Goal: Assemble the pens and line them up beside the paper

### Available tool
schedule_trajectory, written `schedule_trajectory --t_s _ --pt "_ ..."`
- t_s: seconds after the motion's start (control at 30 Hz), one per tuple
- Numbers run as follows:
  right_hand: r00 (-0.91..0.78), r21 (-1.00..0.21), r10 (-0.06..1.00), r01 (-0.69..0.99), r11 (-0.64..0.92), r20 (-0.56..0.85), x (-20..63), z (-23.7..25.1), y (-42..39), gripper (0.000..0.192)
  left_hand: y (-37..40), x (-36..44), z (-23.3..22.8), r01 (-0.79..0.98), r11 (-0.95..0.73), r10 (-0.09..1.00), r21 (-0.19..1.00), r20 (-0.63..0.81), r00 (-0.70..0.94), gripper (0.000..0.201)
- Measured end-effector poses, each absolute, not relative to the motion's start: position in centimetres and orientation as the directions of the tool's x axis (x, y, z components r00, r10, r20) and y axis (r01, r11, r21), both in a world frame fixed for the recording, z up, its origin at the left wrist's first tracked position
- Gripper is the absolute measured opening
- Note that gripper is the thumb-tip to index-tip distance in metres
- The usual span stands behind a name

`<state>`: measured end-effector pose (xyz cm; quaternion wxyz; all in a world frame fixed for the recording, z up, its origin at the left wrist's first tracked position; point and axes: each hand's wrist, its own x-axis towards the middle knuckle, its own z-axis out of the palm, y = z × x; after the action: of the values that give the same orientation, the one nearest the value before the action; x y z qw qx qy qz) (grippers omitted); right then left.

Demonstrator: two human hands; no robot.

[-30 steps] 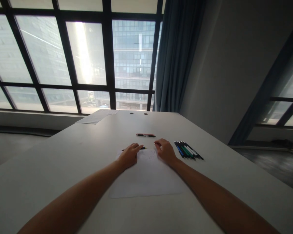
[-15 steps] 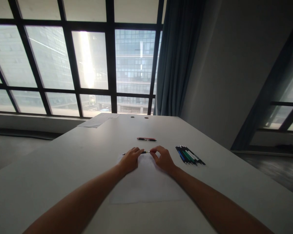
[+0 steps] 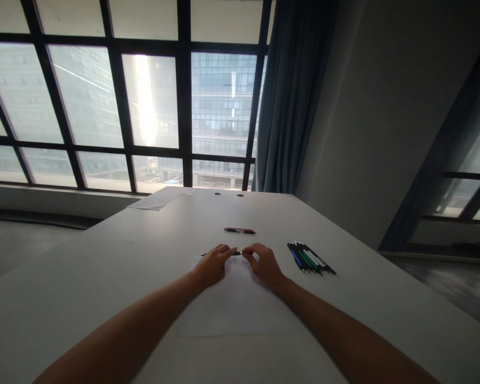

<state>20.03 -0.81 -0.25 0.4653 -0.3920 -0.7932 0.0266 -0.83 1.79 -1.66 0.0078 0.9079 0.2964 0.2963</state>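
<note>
A slim dark pen point(image 3: 237, 253) lies crosswise between my two hands, over the far edge of a white paper sheet point(image 3: 240, 314). My left hand point(image 3: 214, 264) is closed around its barrel, and the pen's dark left end sticks out past the fingers. At the pen's right end, the thumb and fingertips of my right hand point(image 3: 265, 265) are pinched together at its light tip; the fingers hide the very end. Just beyond the hands lies a pen with red and black parts point(image 3: 240, 230), in what look like separate pieces.
Right of my hands, several pens point(image 3: 310, 258) in black, blue, green and white lie side by side. Papers point(image 3: 158, 199) lie at the far left of the white table point(image 3: 144, 250). Two round holes are near its far edge, with a curtain point(image 3: 282, 112) and windows behind.
My right hand has shifted slightly left along the pen, closer to my left hand, so less of the pen's tip shows between them. My left hand keeps its hold.
</note>
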Motion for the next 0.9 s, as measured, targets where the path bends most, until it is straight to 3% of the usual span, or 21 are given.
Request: schedule_trajectory --t_s 0.27,0.43,0.57,0.9 --pt "-0.320 -0.287 0.725 0.764 0.578 0.609 19.93 -0.64 -0.40 0.036 1.62 -0.91 -1.54 0.529 -0.827 0.542 0.192 0.521 0.659 0.072" --pt "-0.335 -0.300 0.696 0.723 0.622 0.635 20.33 -0.43 -0.68 0.016 1.63 -0.90 -1.60 0.544 -0.817 0.555 0.191 0.517 0.652 0.070" --pt "-0.391 -0.234 0.693 0.744 0.625 0.606 20.45 -0.20 -0.85 0.024 1.64 -0.89 -1.61 0.529 -0.826 0.544 0.195 0.518 0.660 0.069" --pt "-0.437 -0.158 0.668 0.755 0.636 0.602 20.76 -0.16 -0.77 0.020 1.57 -0.73 -1.47 0.495 -0.849 0.510 0.184 0.532 0.677 0.070"
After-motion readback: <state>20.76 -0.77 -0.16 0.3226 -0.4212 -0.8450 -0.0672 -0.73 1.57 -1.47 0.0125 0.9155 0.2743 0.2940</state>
